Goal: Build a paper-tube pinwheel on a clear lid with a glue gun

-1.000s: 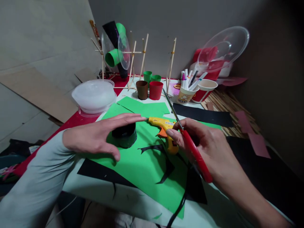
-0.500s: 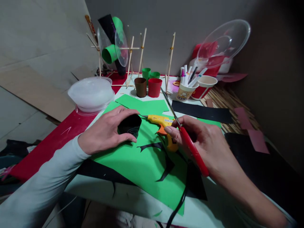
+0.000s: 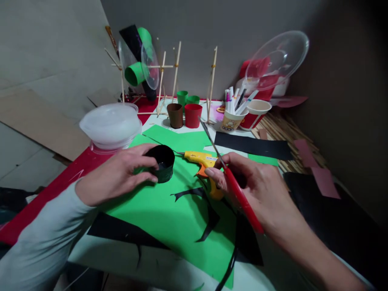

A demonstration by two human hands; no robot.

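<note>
The left hand (image 3: 113,176), in a pale sleeve, is partly closed at the near-left side of a short, open-topped black cup (image 3: 166,174); fingers reach over the rim and the thumb lies low against the outer wall. The cup stands upright on a large bright-green sheet (image 3: 157,218), left of centre. The right hand (image 3: 259,182) is curled around the red handle of a pair of metal-bladed scissors (image 3: 242,198), whose blades point far and to the left; whether they are fully together cannot be told. Between the hands, a yellow glue gun with an orange trigger (image 3: 197,157) lies on the sheet, its nozzle toward the cup and its grip partly hidden by the right hand. Nearer lies a curved, ragged black scrap (image 3: 213,216). At the far side, a brown cup (image 3: 175,116) stands left of a red cup (image 3: 193,116); farther right, a printed paper cup (image 3: 232,123) holds white pens (image 3: 233,100).
</note>
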